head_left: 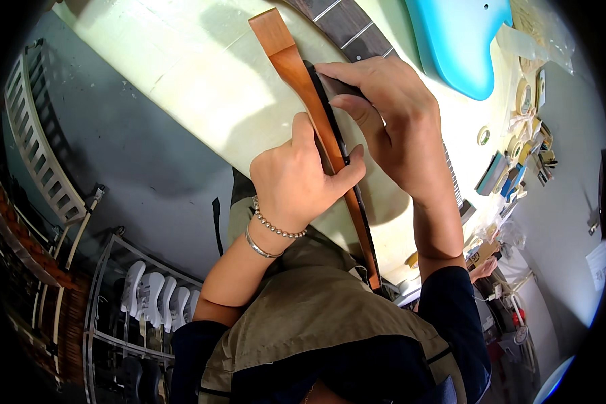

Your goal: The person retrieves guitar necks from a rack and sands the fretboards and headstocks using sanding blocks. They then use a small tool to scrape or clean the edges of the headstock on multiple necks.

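A reddish-brown wooden guitar neck (284,54) lies edge-up on the pale workbench (182,60), running from the top centre down toward my body. My left hand (296,178), with two bracelets at the wrist, grips the neck at its middle, thumb pressed to the dark fretboard edge. My right hand (384,114) is closed over a small dark block (337,86) held against the fretboard side of the neck, just above my left hand.
A second dark fretboard with metal frets (347,27) lies beyond my hands. A light blue guitar body (458,40) sits at the top right. Tape rolls and small tools (522,145) crowd the right edge. A rack of white guitar bodies (151,299) stands on the floor at lower left.
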Action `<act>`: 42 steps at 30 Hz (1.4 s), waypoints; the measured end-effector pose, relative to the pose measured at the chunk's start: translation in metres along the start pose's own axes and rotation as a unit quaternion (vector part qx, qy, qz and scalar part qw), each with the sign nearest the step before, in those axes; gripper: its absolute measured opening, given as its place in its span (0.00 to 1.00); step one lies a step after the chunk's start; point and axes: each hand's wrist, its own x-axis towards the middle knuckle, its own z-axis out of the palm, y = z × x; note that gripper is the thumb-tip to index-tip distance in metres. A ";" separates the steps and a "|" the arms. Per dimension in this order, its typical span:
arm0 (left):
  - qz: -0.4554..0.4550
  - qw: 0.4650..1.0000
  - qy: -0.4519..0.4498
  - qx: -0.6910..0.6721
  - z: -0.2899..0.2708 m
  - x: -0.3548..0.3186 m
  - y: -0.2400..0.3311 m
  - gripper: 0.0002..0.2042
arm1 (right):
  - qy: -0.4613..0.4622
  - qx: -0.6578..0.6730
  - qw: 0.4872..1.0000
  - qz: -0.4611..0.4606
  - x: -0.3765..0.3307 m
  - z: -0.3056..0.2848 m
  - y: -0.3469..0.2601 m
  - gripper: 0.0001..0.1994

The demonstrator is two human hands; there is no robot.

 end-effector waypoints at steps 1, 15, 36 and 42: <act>0.002 1.000 0.002 0.002 0.000 0.000 0.000 0.22 | 0.003 -0.005 1.000 -0.004 0.000 0.000 0.000 0.14; 0.013 1.000 -0.002 0.005 0.000 -0.001 -0.003 0.24 | 0.036 -0.066 0.997 -0.019 -0.002 0.006 -0.004 0.16; 0.016 1.000 0.005 0.001 0.003 -0.001 -0.003 0.23 | 0.018 -0.040 0.999 -0.002 -0.001 0.004 -0.003 0.16; 0.018 1.000 0.008 0.011 0.002 -0.001 -0.003 0.22 | 0.035 -0.044 0.998 -0.026 -0.001 0.007 0.002 0.15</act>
